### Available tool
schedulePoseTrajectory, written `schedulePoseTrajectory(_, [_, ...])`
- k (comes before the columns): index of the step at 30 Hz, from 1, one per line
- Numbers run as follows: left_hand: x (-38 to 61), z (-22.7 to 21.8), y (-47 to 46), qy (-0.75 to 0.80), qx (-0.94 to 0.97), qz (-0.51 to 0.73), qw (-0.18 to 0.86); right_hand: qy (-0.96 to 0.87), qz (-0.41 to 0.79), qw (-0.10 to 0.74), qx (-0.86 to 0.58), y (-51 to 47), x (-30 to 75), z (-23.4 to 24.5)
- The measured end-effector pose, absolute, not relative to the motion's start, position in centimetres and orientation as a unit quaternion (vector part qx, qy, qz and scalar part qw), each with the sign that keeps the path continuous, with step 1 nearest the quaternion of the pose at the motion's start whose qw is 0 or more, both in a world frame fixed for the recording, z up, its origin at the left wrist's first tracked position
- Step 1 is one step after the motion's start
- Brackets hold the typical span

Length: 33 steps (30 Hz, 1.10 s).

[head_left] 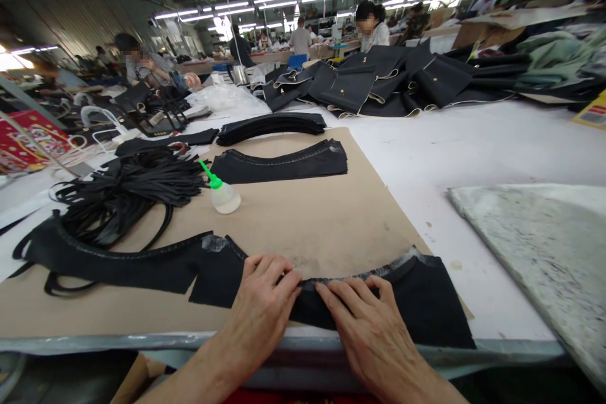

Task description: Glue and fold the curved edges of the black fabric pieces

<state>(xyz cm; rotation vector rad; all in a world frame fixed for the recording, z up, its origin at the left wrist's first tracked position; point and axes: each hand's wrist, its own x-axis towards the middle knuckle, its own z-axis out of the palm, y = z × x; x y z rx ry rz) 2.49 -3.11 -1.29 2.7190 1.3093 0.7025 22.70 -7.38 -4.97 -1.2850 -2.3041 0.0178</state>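
A black curved fabric piece (428, 297) lies along the table's front edge, with whitish glue-like smears on its curved upper edge. Both my hands press on that edge near its middle. My left hand (265, 293) has its fingers curled together, pinching the edge. Close beside it, my right hand (362, 312) also grips the edge with bent fingers. To the left, a similar black piece (123, 265) overlaps or touches this one. Behind my left hand stands a squeeze bottle (226, 199) with a green nozzle and pale liquid inside.
Brown paper (293, 214) covers part of the white table (426, 151). Farther back lie a curved black piece (284, 164) and a stack of them (269, 126). Black strips (137, 183) heap at left; a marbled slab (534, 246) sits right. Black panels (350, 82) pile behind; people work beyond.
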Motion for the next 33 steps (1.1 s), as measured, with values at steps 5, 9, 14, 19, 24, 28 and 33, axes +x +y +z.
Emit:
schedulePoseTrajectory(5, [2.8, -1.9, -2.8, 0.389, 0.902, 0.186, -0.013, -0.839, 0.000, 0.256, -0.480, -7.2, 22.4, -4.8])
schedulePoseTrajectory(9, [3.0, -2.0, -2.5, 0.368, 0.911, 0.181, -0.044, -0.842, 0.004, 0.248, -0.479, -7.2, 22.4, -4.8])
schedulePoseTrajectory(14, [3.2, -1.6, -2.4, 0.337, 0.922, 0.167, -0.085, -0.844, 0.012, 0.239, -0.479, -7.4, 22.5, -4.9])
schedulePoseTrajectory(19, [3.4, -1.8, -2.3, 0.354, 0.917, 0.167, -0.076, -0.845, 0.022, 0.233, -0.480, -7.4, 22.6, -4.9])
schedulePoseTrajectory(24, [3.7, -1.6, -1.7, 0.469, 0.866, 0.171, 0.037, -0.846, 0.018, 0.232, -0.480, -7.3, 22.7, -4.9])
schedulePoseTrajectory(28, [3.9, -0.9, -1.5, 0.531, 0.819, 0.210, 0.062, -0.846, 0.017, 0.230, -0.480, -7.3, 22.7, -4.8])
schedulePoseTrajectory(33, [3.7, -1.0, -1.9, 0.468, 0.851, 0.204, 0.122, -0.846, 0.023, 0.229, -0.480, -7.2, 22.6, -4.6])
